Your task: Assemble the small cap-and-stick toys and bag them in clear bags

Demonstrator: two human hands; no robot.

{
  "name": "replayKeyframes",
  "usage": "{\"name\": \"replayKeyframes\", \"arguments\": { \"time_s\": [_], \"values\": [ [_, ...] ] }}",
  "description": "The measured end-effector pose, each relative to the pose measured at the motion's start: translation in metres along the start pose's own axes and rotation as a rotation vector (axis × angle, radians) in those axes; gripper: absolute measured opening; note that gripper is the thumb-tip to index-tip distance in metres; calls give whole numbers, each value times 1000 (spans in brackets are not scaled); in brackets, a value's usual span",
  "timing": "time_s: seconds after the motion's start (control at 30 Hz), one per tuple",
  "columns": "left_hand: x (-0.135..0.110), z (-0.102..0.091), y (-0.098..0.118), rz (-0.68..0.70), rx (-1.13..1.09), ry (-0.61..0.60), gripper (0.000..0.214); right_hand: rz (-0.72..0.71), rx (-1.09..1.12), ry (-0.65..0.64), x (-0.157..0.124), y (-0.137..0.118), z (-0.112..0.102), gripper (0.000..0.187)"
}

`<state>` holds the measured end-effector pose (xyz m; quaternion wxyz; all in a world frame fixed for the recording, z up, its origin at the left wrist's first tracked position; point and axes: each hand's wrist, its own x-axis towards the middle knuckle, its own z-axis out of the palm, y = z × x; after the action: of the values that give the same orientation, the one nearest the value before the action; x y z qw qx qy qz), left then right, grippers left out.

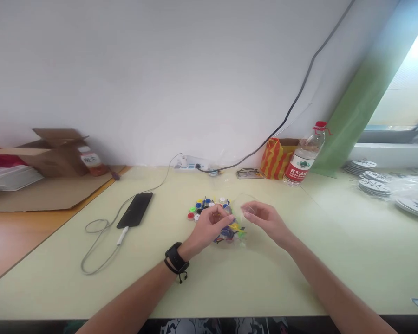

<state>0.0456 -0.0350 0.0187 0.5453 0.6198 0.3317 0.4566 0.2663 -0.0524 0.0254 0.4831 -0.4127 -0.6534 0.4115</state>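
In the head view my left hand (211, 225) is closed, thumb and fingers pinched together above a heap of small colourful plastic pieces (226, 233). What sits in that pinch is too small to make out. My right hand (266, 221) faces it from the right, a short gap away, with its fingertips pinched on a thin clear piece of plastic (244, 212). A fine pale strand arches behind the fingertips. Behind my left hand lie several small round pieces (198, 205) in red, green, blue, white and black. My left hand partly covers both groups.
A black phone (135, 210) with a charging cable lies left, wired to a power strip (190, 166) by the wall. Cardboard boxes (61, 153) stand far left. At the back right are glasses (248, 173), a striped bag (275, 160), a water bottle (303, 160) and stacked discs (374, 185).
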Motion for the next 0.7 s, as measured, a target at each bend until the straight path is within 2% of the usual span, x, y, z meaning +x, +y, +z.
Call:
{"name": "replayKeyframes", "arguments": {
  "time_s": [0.07,0.2,0.37,0.47,0.53,0.7],
  "values": [
    [1,-1,-7,7,-2,-18,27,66,26,-107,0,7,2,36],
    [3,0,-14,-1,-12,-61,34,75,57,-141,-3,8,6,36],
    [2,0,-8,8,23,-51,24,63,63,-120,-6,8,5,38],
    [2,-2,-6,7,26,-86,22,62,104,-134,-6,9,4,35],
    [3,-5,-7,14,65,-91,23,59,140,-100,-6,9,4,29],
    [9,-16,-10,-32,32,-62,28,79,161,-1,-2,14,2,31]
  ]
}}
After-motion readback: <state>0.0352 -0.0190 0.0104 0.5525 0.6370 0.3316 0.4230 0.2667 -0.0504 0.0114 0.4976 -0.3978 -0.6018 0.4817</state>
